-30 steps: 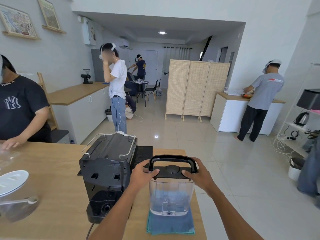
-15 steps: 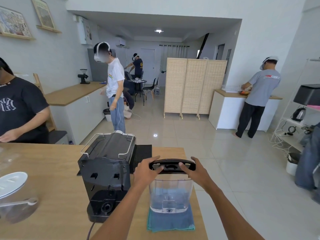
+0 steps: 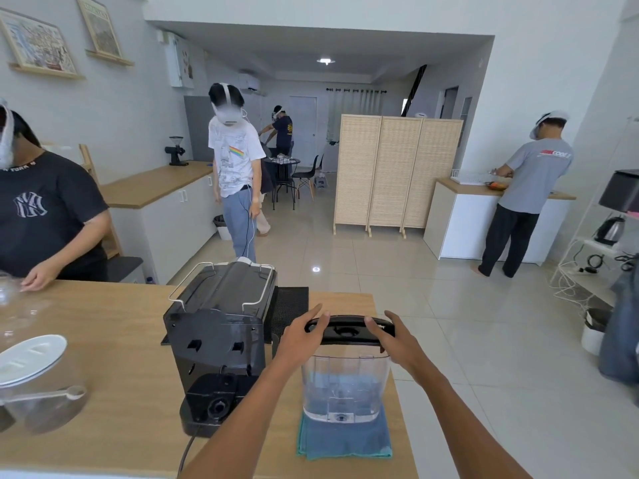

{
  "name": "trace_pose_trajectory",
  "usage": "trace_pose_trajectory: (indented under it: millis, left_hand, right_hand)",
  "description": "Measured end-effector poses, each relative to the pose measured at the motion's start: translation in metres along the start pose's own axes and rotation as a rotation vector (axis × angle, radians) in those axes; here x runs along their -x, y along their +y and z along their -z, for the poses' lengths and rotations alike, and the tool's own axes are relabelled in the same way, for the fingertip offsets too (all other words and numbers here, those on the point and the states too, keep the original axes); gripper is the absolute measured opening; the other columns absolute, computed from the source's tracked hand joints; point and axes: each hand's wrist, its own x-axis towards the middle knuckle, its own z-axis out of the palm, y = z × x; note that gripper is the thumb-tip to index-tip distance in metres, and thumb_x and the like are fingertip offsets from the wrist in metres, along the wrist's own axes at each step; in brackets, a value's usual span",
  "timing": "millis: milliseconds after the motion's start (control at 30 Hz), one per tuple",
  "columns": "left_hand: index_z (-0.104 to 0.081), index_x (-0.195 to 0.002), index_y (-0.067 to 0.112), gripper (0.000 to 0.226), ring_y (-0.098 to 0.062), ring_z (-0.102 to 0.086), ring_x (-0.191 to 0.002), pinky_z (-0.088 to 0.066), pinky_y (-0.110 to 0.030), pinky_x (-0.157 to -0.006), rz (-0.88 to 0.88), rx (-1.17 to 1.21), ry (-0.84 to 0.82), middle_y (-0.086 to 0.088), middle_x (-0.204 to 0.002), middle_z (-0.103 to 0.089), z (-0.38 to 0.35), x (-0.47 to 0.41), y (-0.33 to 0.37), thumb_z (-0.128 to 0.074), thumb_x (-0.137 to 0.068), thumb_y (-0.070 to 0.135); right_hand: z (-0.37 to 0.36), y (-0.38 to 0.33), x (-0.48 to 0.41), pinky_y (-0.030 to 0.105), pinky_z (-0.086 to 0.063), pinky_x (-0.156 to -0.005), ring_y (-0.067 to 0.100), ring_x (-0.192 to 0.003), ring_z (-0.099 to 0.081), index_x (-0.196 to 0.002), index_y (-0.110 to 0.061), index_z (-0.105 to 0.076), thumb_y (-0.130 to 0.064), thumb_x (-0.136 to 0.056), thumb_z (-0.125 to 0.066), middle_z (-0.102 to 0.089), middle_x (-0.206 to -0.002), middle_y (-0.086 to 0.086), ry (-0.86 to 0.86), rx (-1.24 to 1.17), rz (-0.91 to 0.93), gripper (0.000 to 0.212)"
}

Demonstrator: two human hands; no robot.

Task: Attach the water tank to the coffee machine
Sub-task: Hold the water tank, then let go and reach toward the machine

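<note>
Low in the centre of the frame, the clear water tank [image 3: 344,385] stands upright on a blue cloth [image 3: 344,439] on the wooden tabletop [image 3: 114,344] — just right of the black coffee machine [image 3: 218,337], not attached. The left hand [image 3: 301,335] and right hand [image 3: 397,338] grip opposite sides of its black lid [image 3: 349,329].

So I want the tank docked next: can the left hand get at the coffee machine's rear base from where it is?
Probably yes. The left hand rests on the water tank lid right beside the coffee machine, and nothing stands between them on the table.
</note>
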Motion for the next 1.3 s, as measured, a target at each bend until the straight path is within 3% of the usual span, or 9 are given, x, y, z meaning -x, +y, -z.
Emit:
trace_pose_trajectory:
  millis: [267, 433, 600, 833, 1033, 1100, 1200, 1233, 1300]
  left_hand:
    - [-0.028, -0.153, 0.041, 0.106, -0.024, -0.040, -0.142, -0.032, -0.043, -0.116, 0.124, -0.024, -0.073, 0.006, -0.160, -0.035, 0.002, 0.003, -0.012, -0.057, -0.062, 0.087]
    - [-0.014, -0.155, 0.043, 0.103, -0.023, -0.028, -0.149, -0.031, -0.042, -0.117, 0.059, -0.176, -0.143, 0.006, -0.162, -0.029, 0.000, 0.005, -0.017, -0.056, -0.070, 0.082]
    - [-0.006, -0.155, 0.044, 0.098, -0.023, -0.036, -0.145, -0.036, -0.039, -0.114, 0.052, -0.222, -0.166, 0.007, -0.160, -0.034, 0.003, 0.018, -0.030, -0.055, -0.077, 0.077]
    - [0.007, -0.156, 0.040, 0.094, -0.028, -0.048, -0.136, -0.041, -0.039, -0.107, 0.028, -0.298, -0.247, -0.003, -0.161, -0.034, 0.003, 0.022, -0.024, -0.050, -0.087, 0.068]
    - [0.018, -0.155, 0.031, 0.088, -0.033, -0.065, -0.095, -0.050, -0.040, -0.093, 0.038, -0.426, -0.298, -0.027, -0.124, -0.062, 0.011, 0.024, -0.020, -0.041, -0.097, 0.057]
    - [0.019, -0.156, 0.025, 0.086, -0.021, -0.060, -0.081, -0.046, -0.035, -0.083, 0.022, -0.455, -0.285, -0.025, -0.114, -0.063, 0.017, 0.025, -0.018, -0.037, -0.098, 0.056]
    - [0.019, -0.156, 0.024, 0.080, -0.026, -0.052, -0.121, -0.037, -0.042, -0.110, -0.008, -0.466, -0.251, -0.022, -0.150, -0.042, 0.028, 0.023, -0.012, -0.033, -0.101, 0.052]
    - [0.018, -0.156, 0.024, 0.080, -0.030, -0.035, -0.143, -0.028, -0.046, -0.118, -0.015, -0.477, -0.247, -0.021, -0.162, -0.024, 0.033, 0.022, -0.008, -0.033, -0.101, 0.051]
    - [0.017, -0.156, 0.023, 0.079, -0.027, -0.005, -0.155, -0.016, -0.050, -0.124, -0.030, -0.524, -0.230, -0.016, -0.167, -0.004, 0.043, 0.017, 0.003, -0.034, -0.102, 0.049]
  right_hand:
    - [0.003, 0.010, 0.011, 0.052, -0.039, -0.113, 0.025, -0.136, -0.047, -0.156, -0.033, -0.023, -0.090, -0.052, -0.064, -0.043, -0.155, 0.004, -0.120, -0.071, 0.030, 0.125]
    - [0.001, 0.016, 0.011, 0.046, -0.045, -0.108, 0.019, -0.126, -0.050, -0.152, -0.034, -0.026, -0.065, -0.082, -0.065, -0.049, -0.136, -0.012, -0.064, 0.041, 0.107, 0.086]
    - [-0.012, 0.028, 0.016, 0.030, -0.040, -0.097, 0.009, -0.113, -0.044, -0.152, -0.038, -0.022, -0.063, -0.085, -0.062, -0.046, -0.125, -0.017, -0.044, 0.047, 0.139, 0.082]
    - [-0.013, 0.032, 0.018, 0.029, -0.041, -0.093, 0.012, -0.113, -0.052, -0.148, -0.044, -0.024, -0.068, -0.084, -0.058, -0.052, -0.128, -0.018, -0.020, 0.037, 0.148, 0.077]
    - [-0.009, 0.032, 0.024, 0.037, -0.042, -0.102, 0.012, -0.121, -0.049, -0.146, -0.048, -0.023, -0.077, -0.077, -0.054, -0.049, -0.128, -0.019, -0.059, 0.067, 0.097, 0.081]
    - [-0.006, 0.033, 0.025, 0.039, -0.040, -0.106, 0.023, -0.135, -0.048, -0.146, -0.048, -0.024, -0.081, -0.076, -0.050, -0.052, -0.140, -0.010, -0.067, 0.091, 0.080, 0.082]
    - [0.001, 0.030, 0.022, 0.045, -0.032, -0.114, 0.034, -0.145, -0.036, -0.159, -0.034, -0.010, -0.087, -0.072, -0.042, -0.035, -0.160, 0.007, -0.032, 0.145, 0.013, 0.108]
    - [0.004, 0.027, 0.021, 0.046, -0.030, -0.115, 0.035, -0.146, -0.034, -0.160, -0.031, -0.008, -0.090, -0.070, -0.040, -0.033, -0.162, 0.009, -0.025, 0.172, 0.010, 0.112]
    - [0.010, 0.017, 0.018, 0.047, -0.028, -0.115, 0.035, -0.146, -0.033, -0.160, -0.028, -0.009, -0.094, -0.066, -0.036, -0.032, -0.162, 0.011, -0.016, 0.231, 0.021, 0.118]
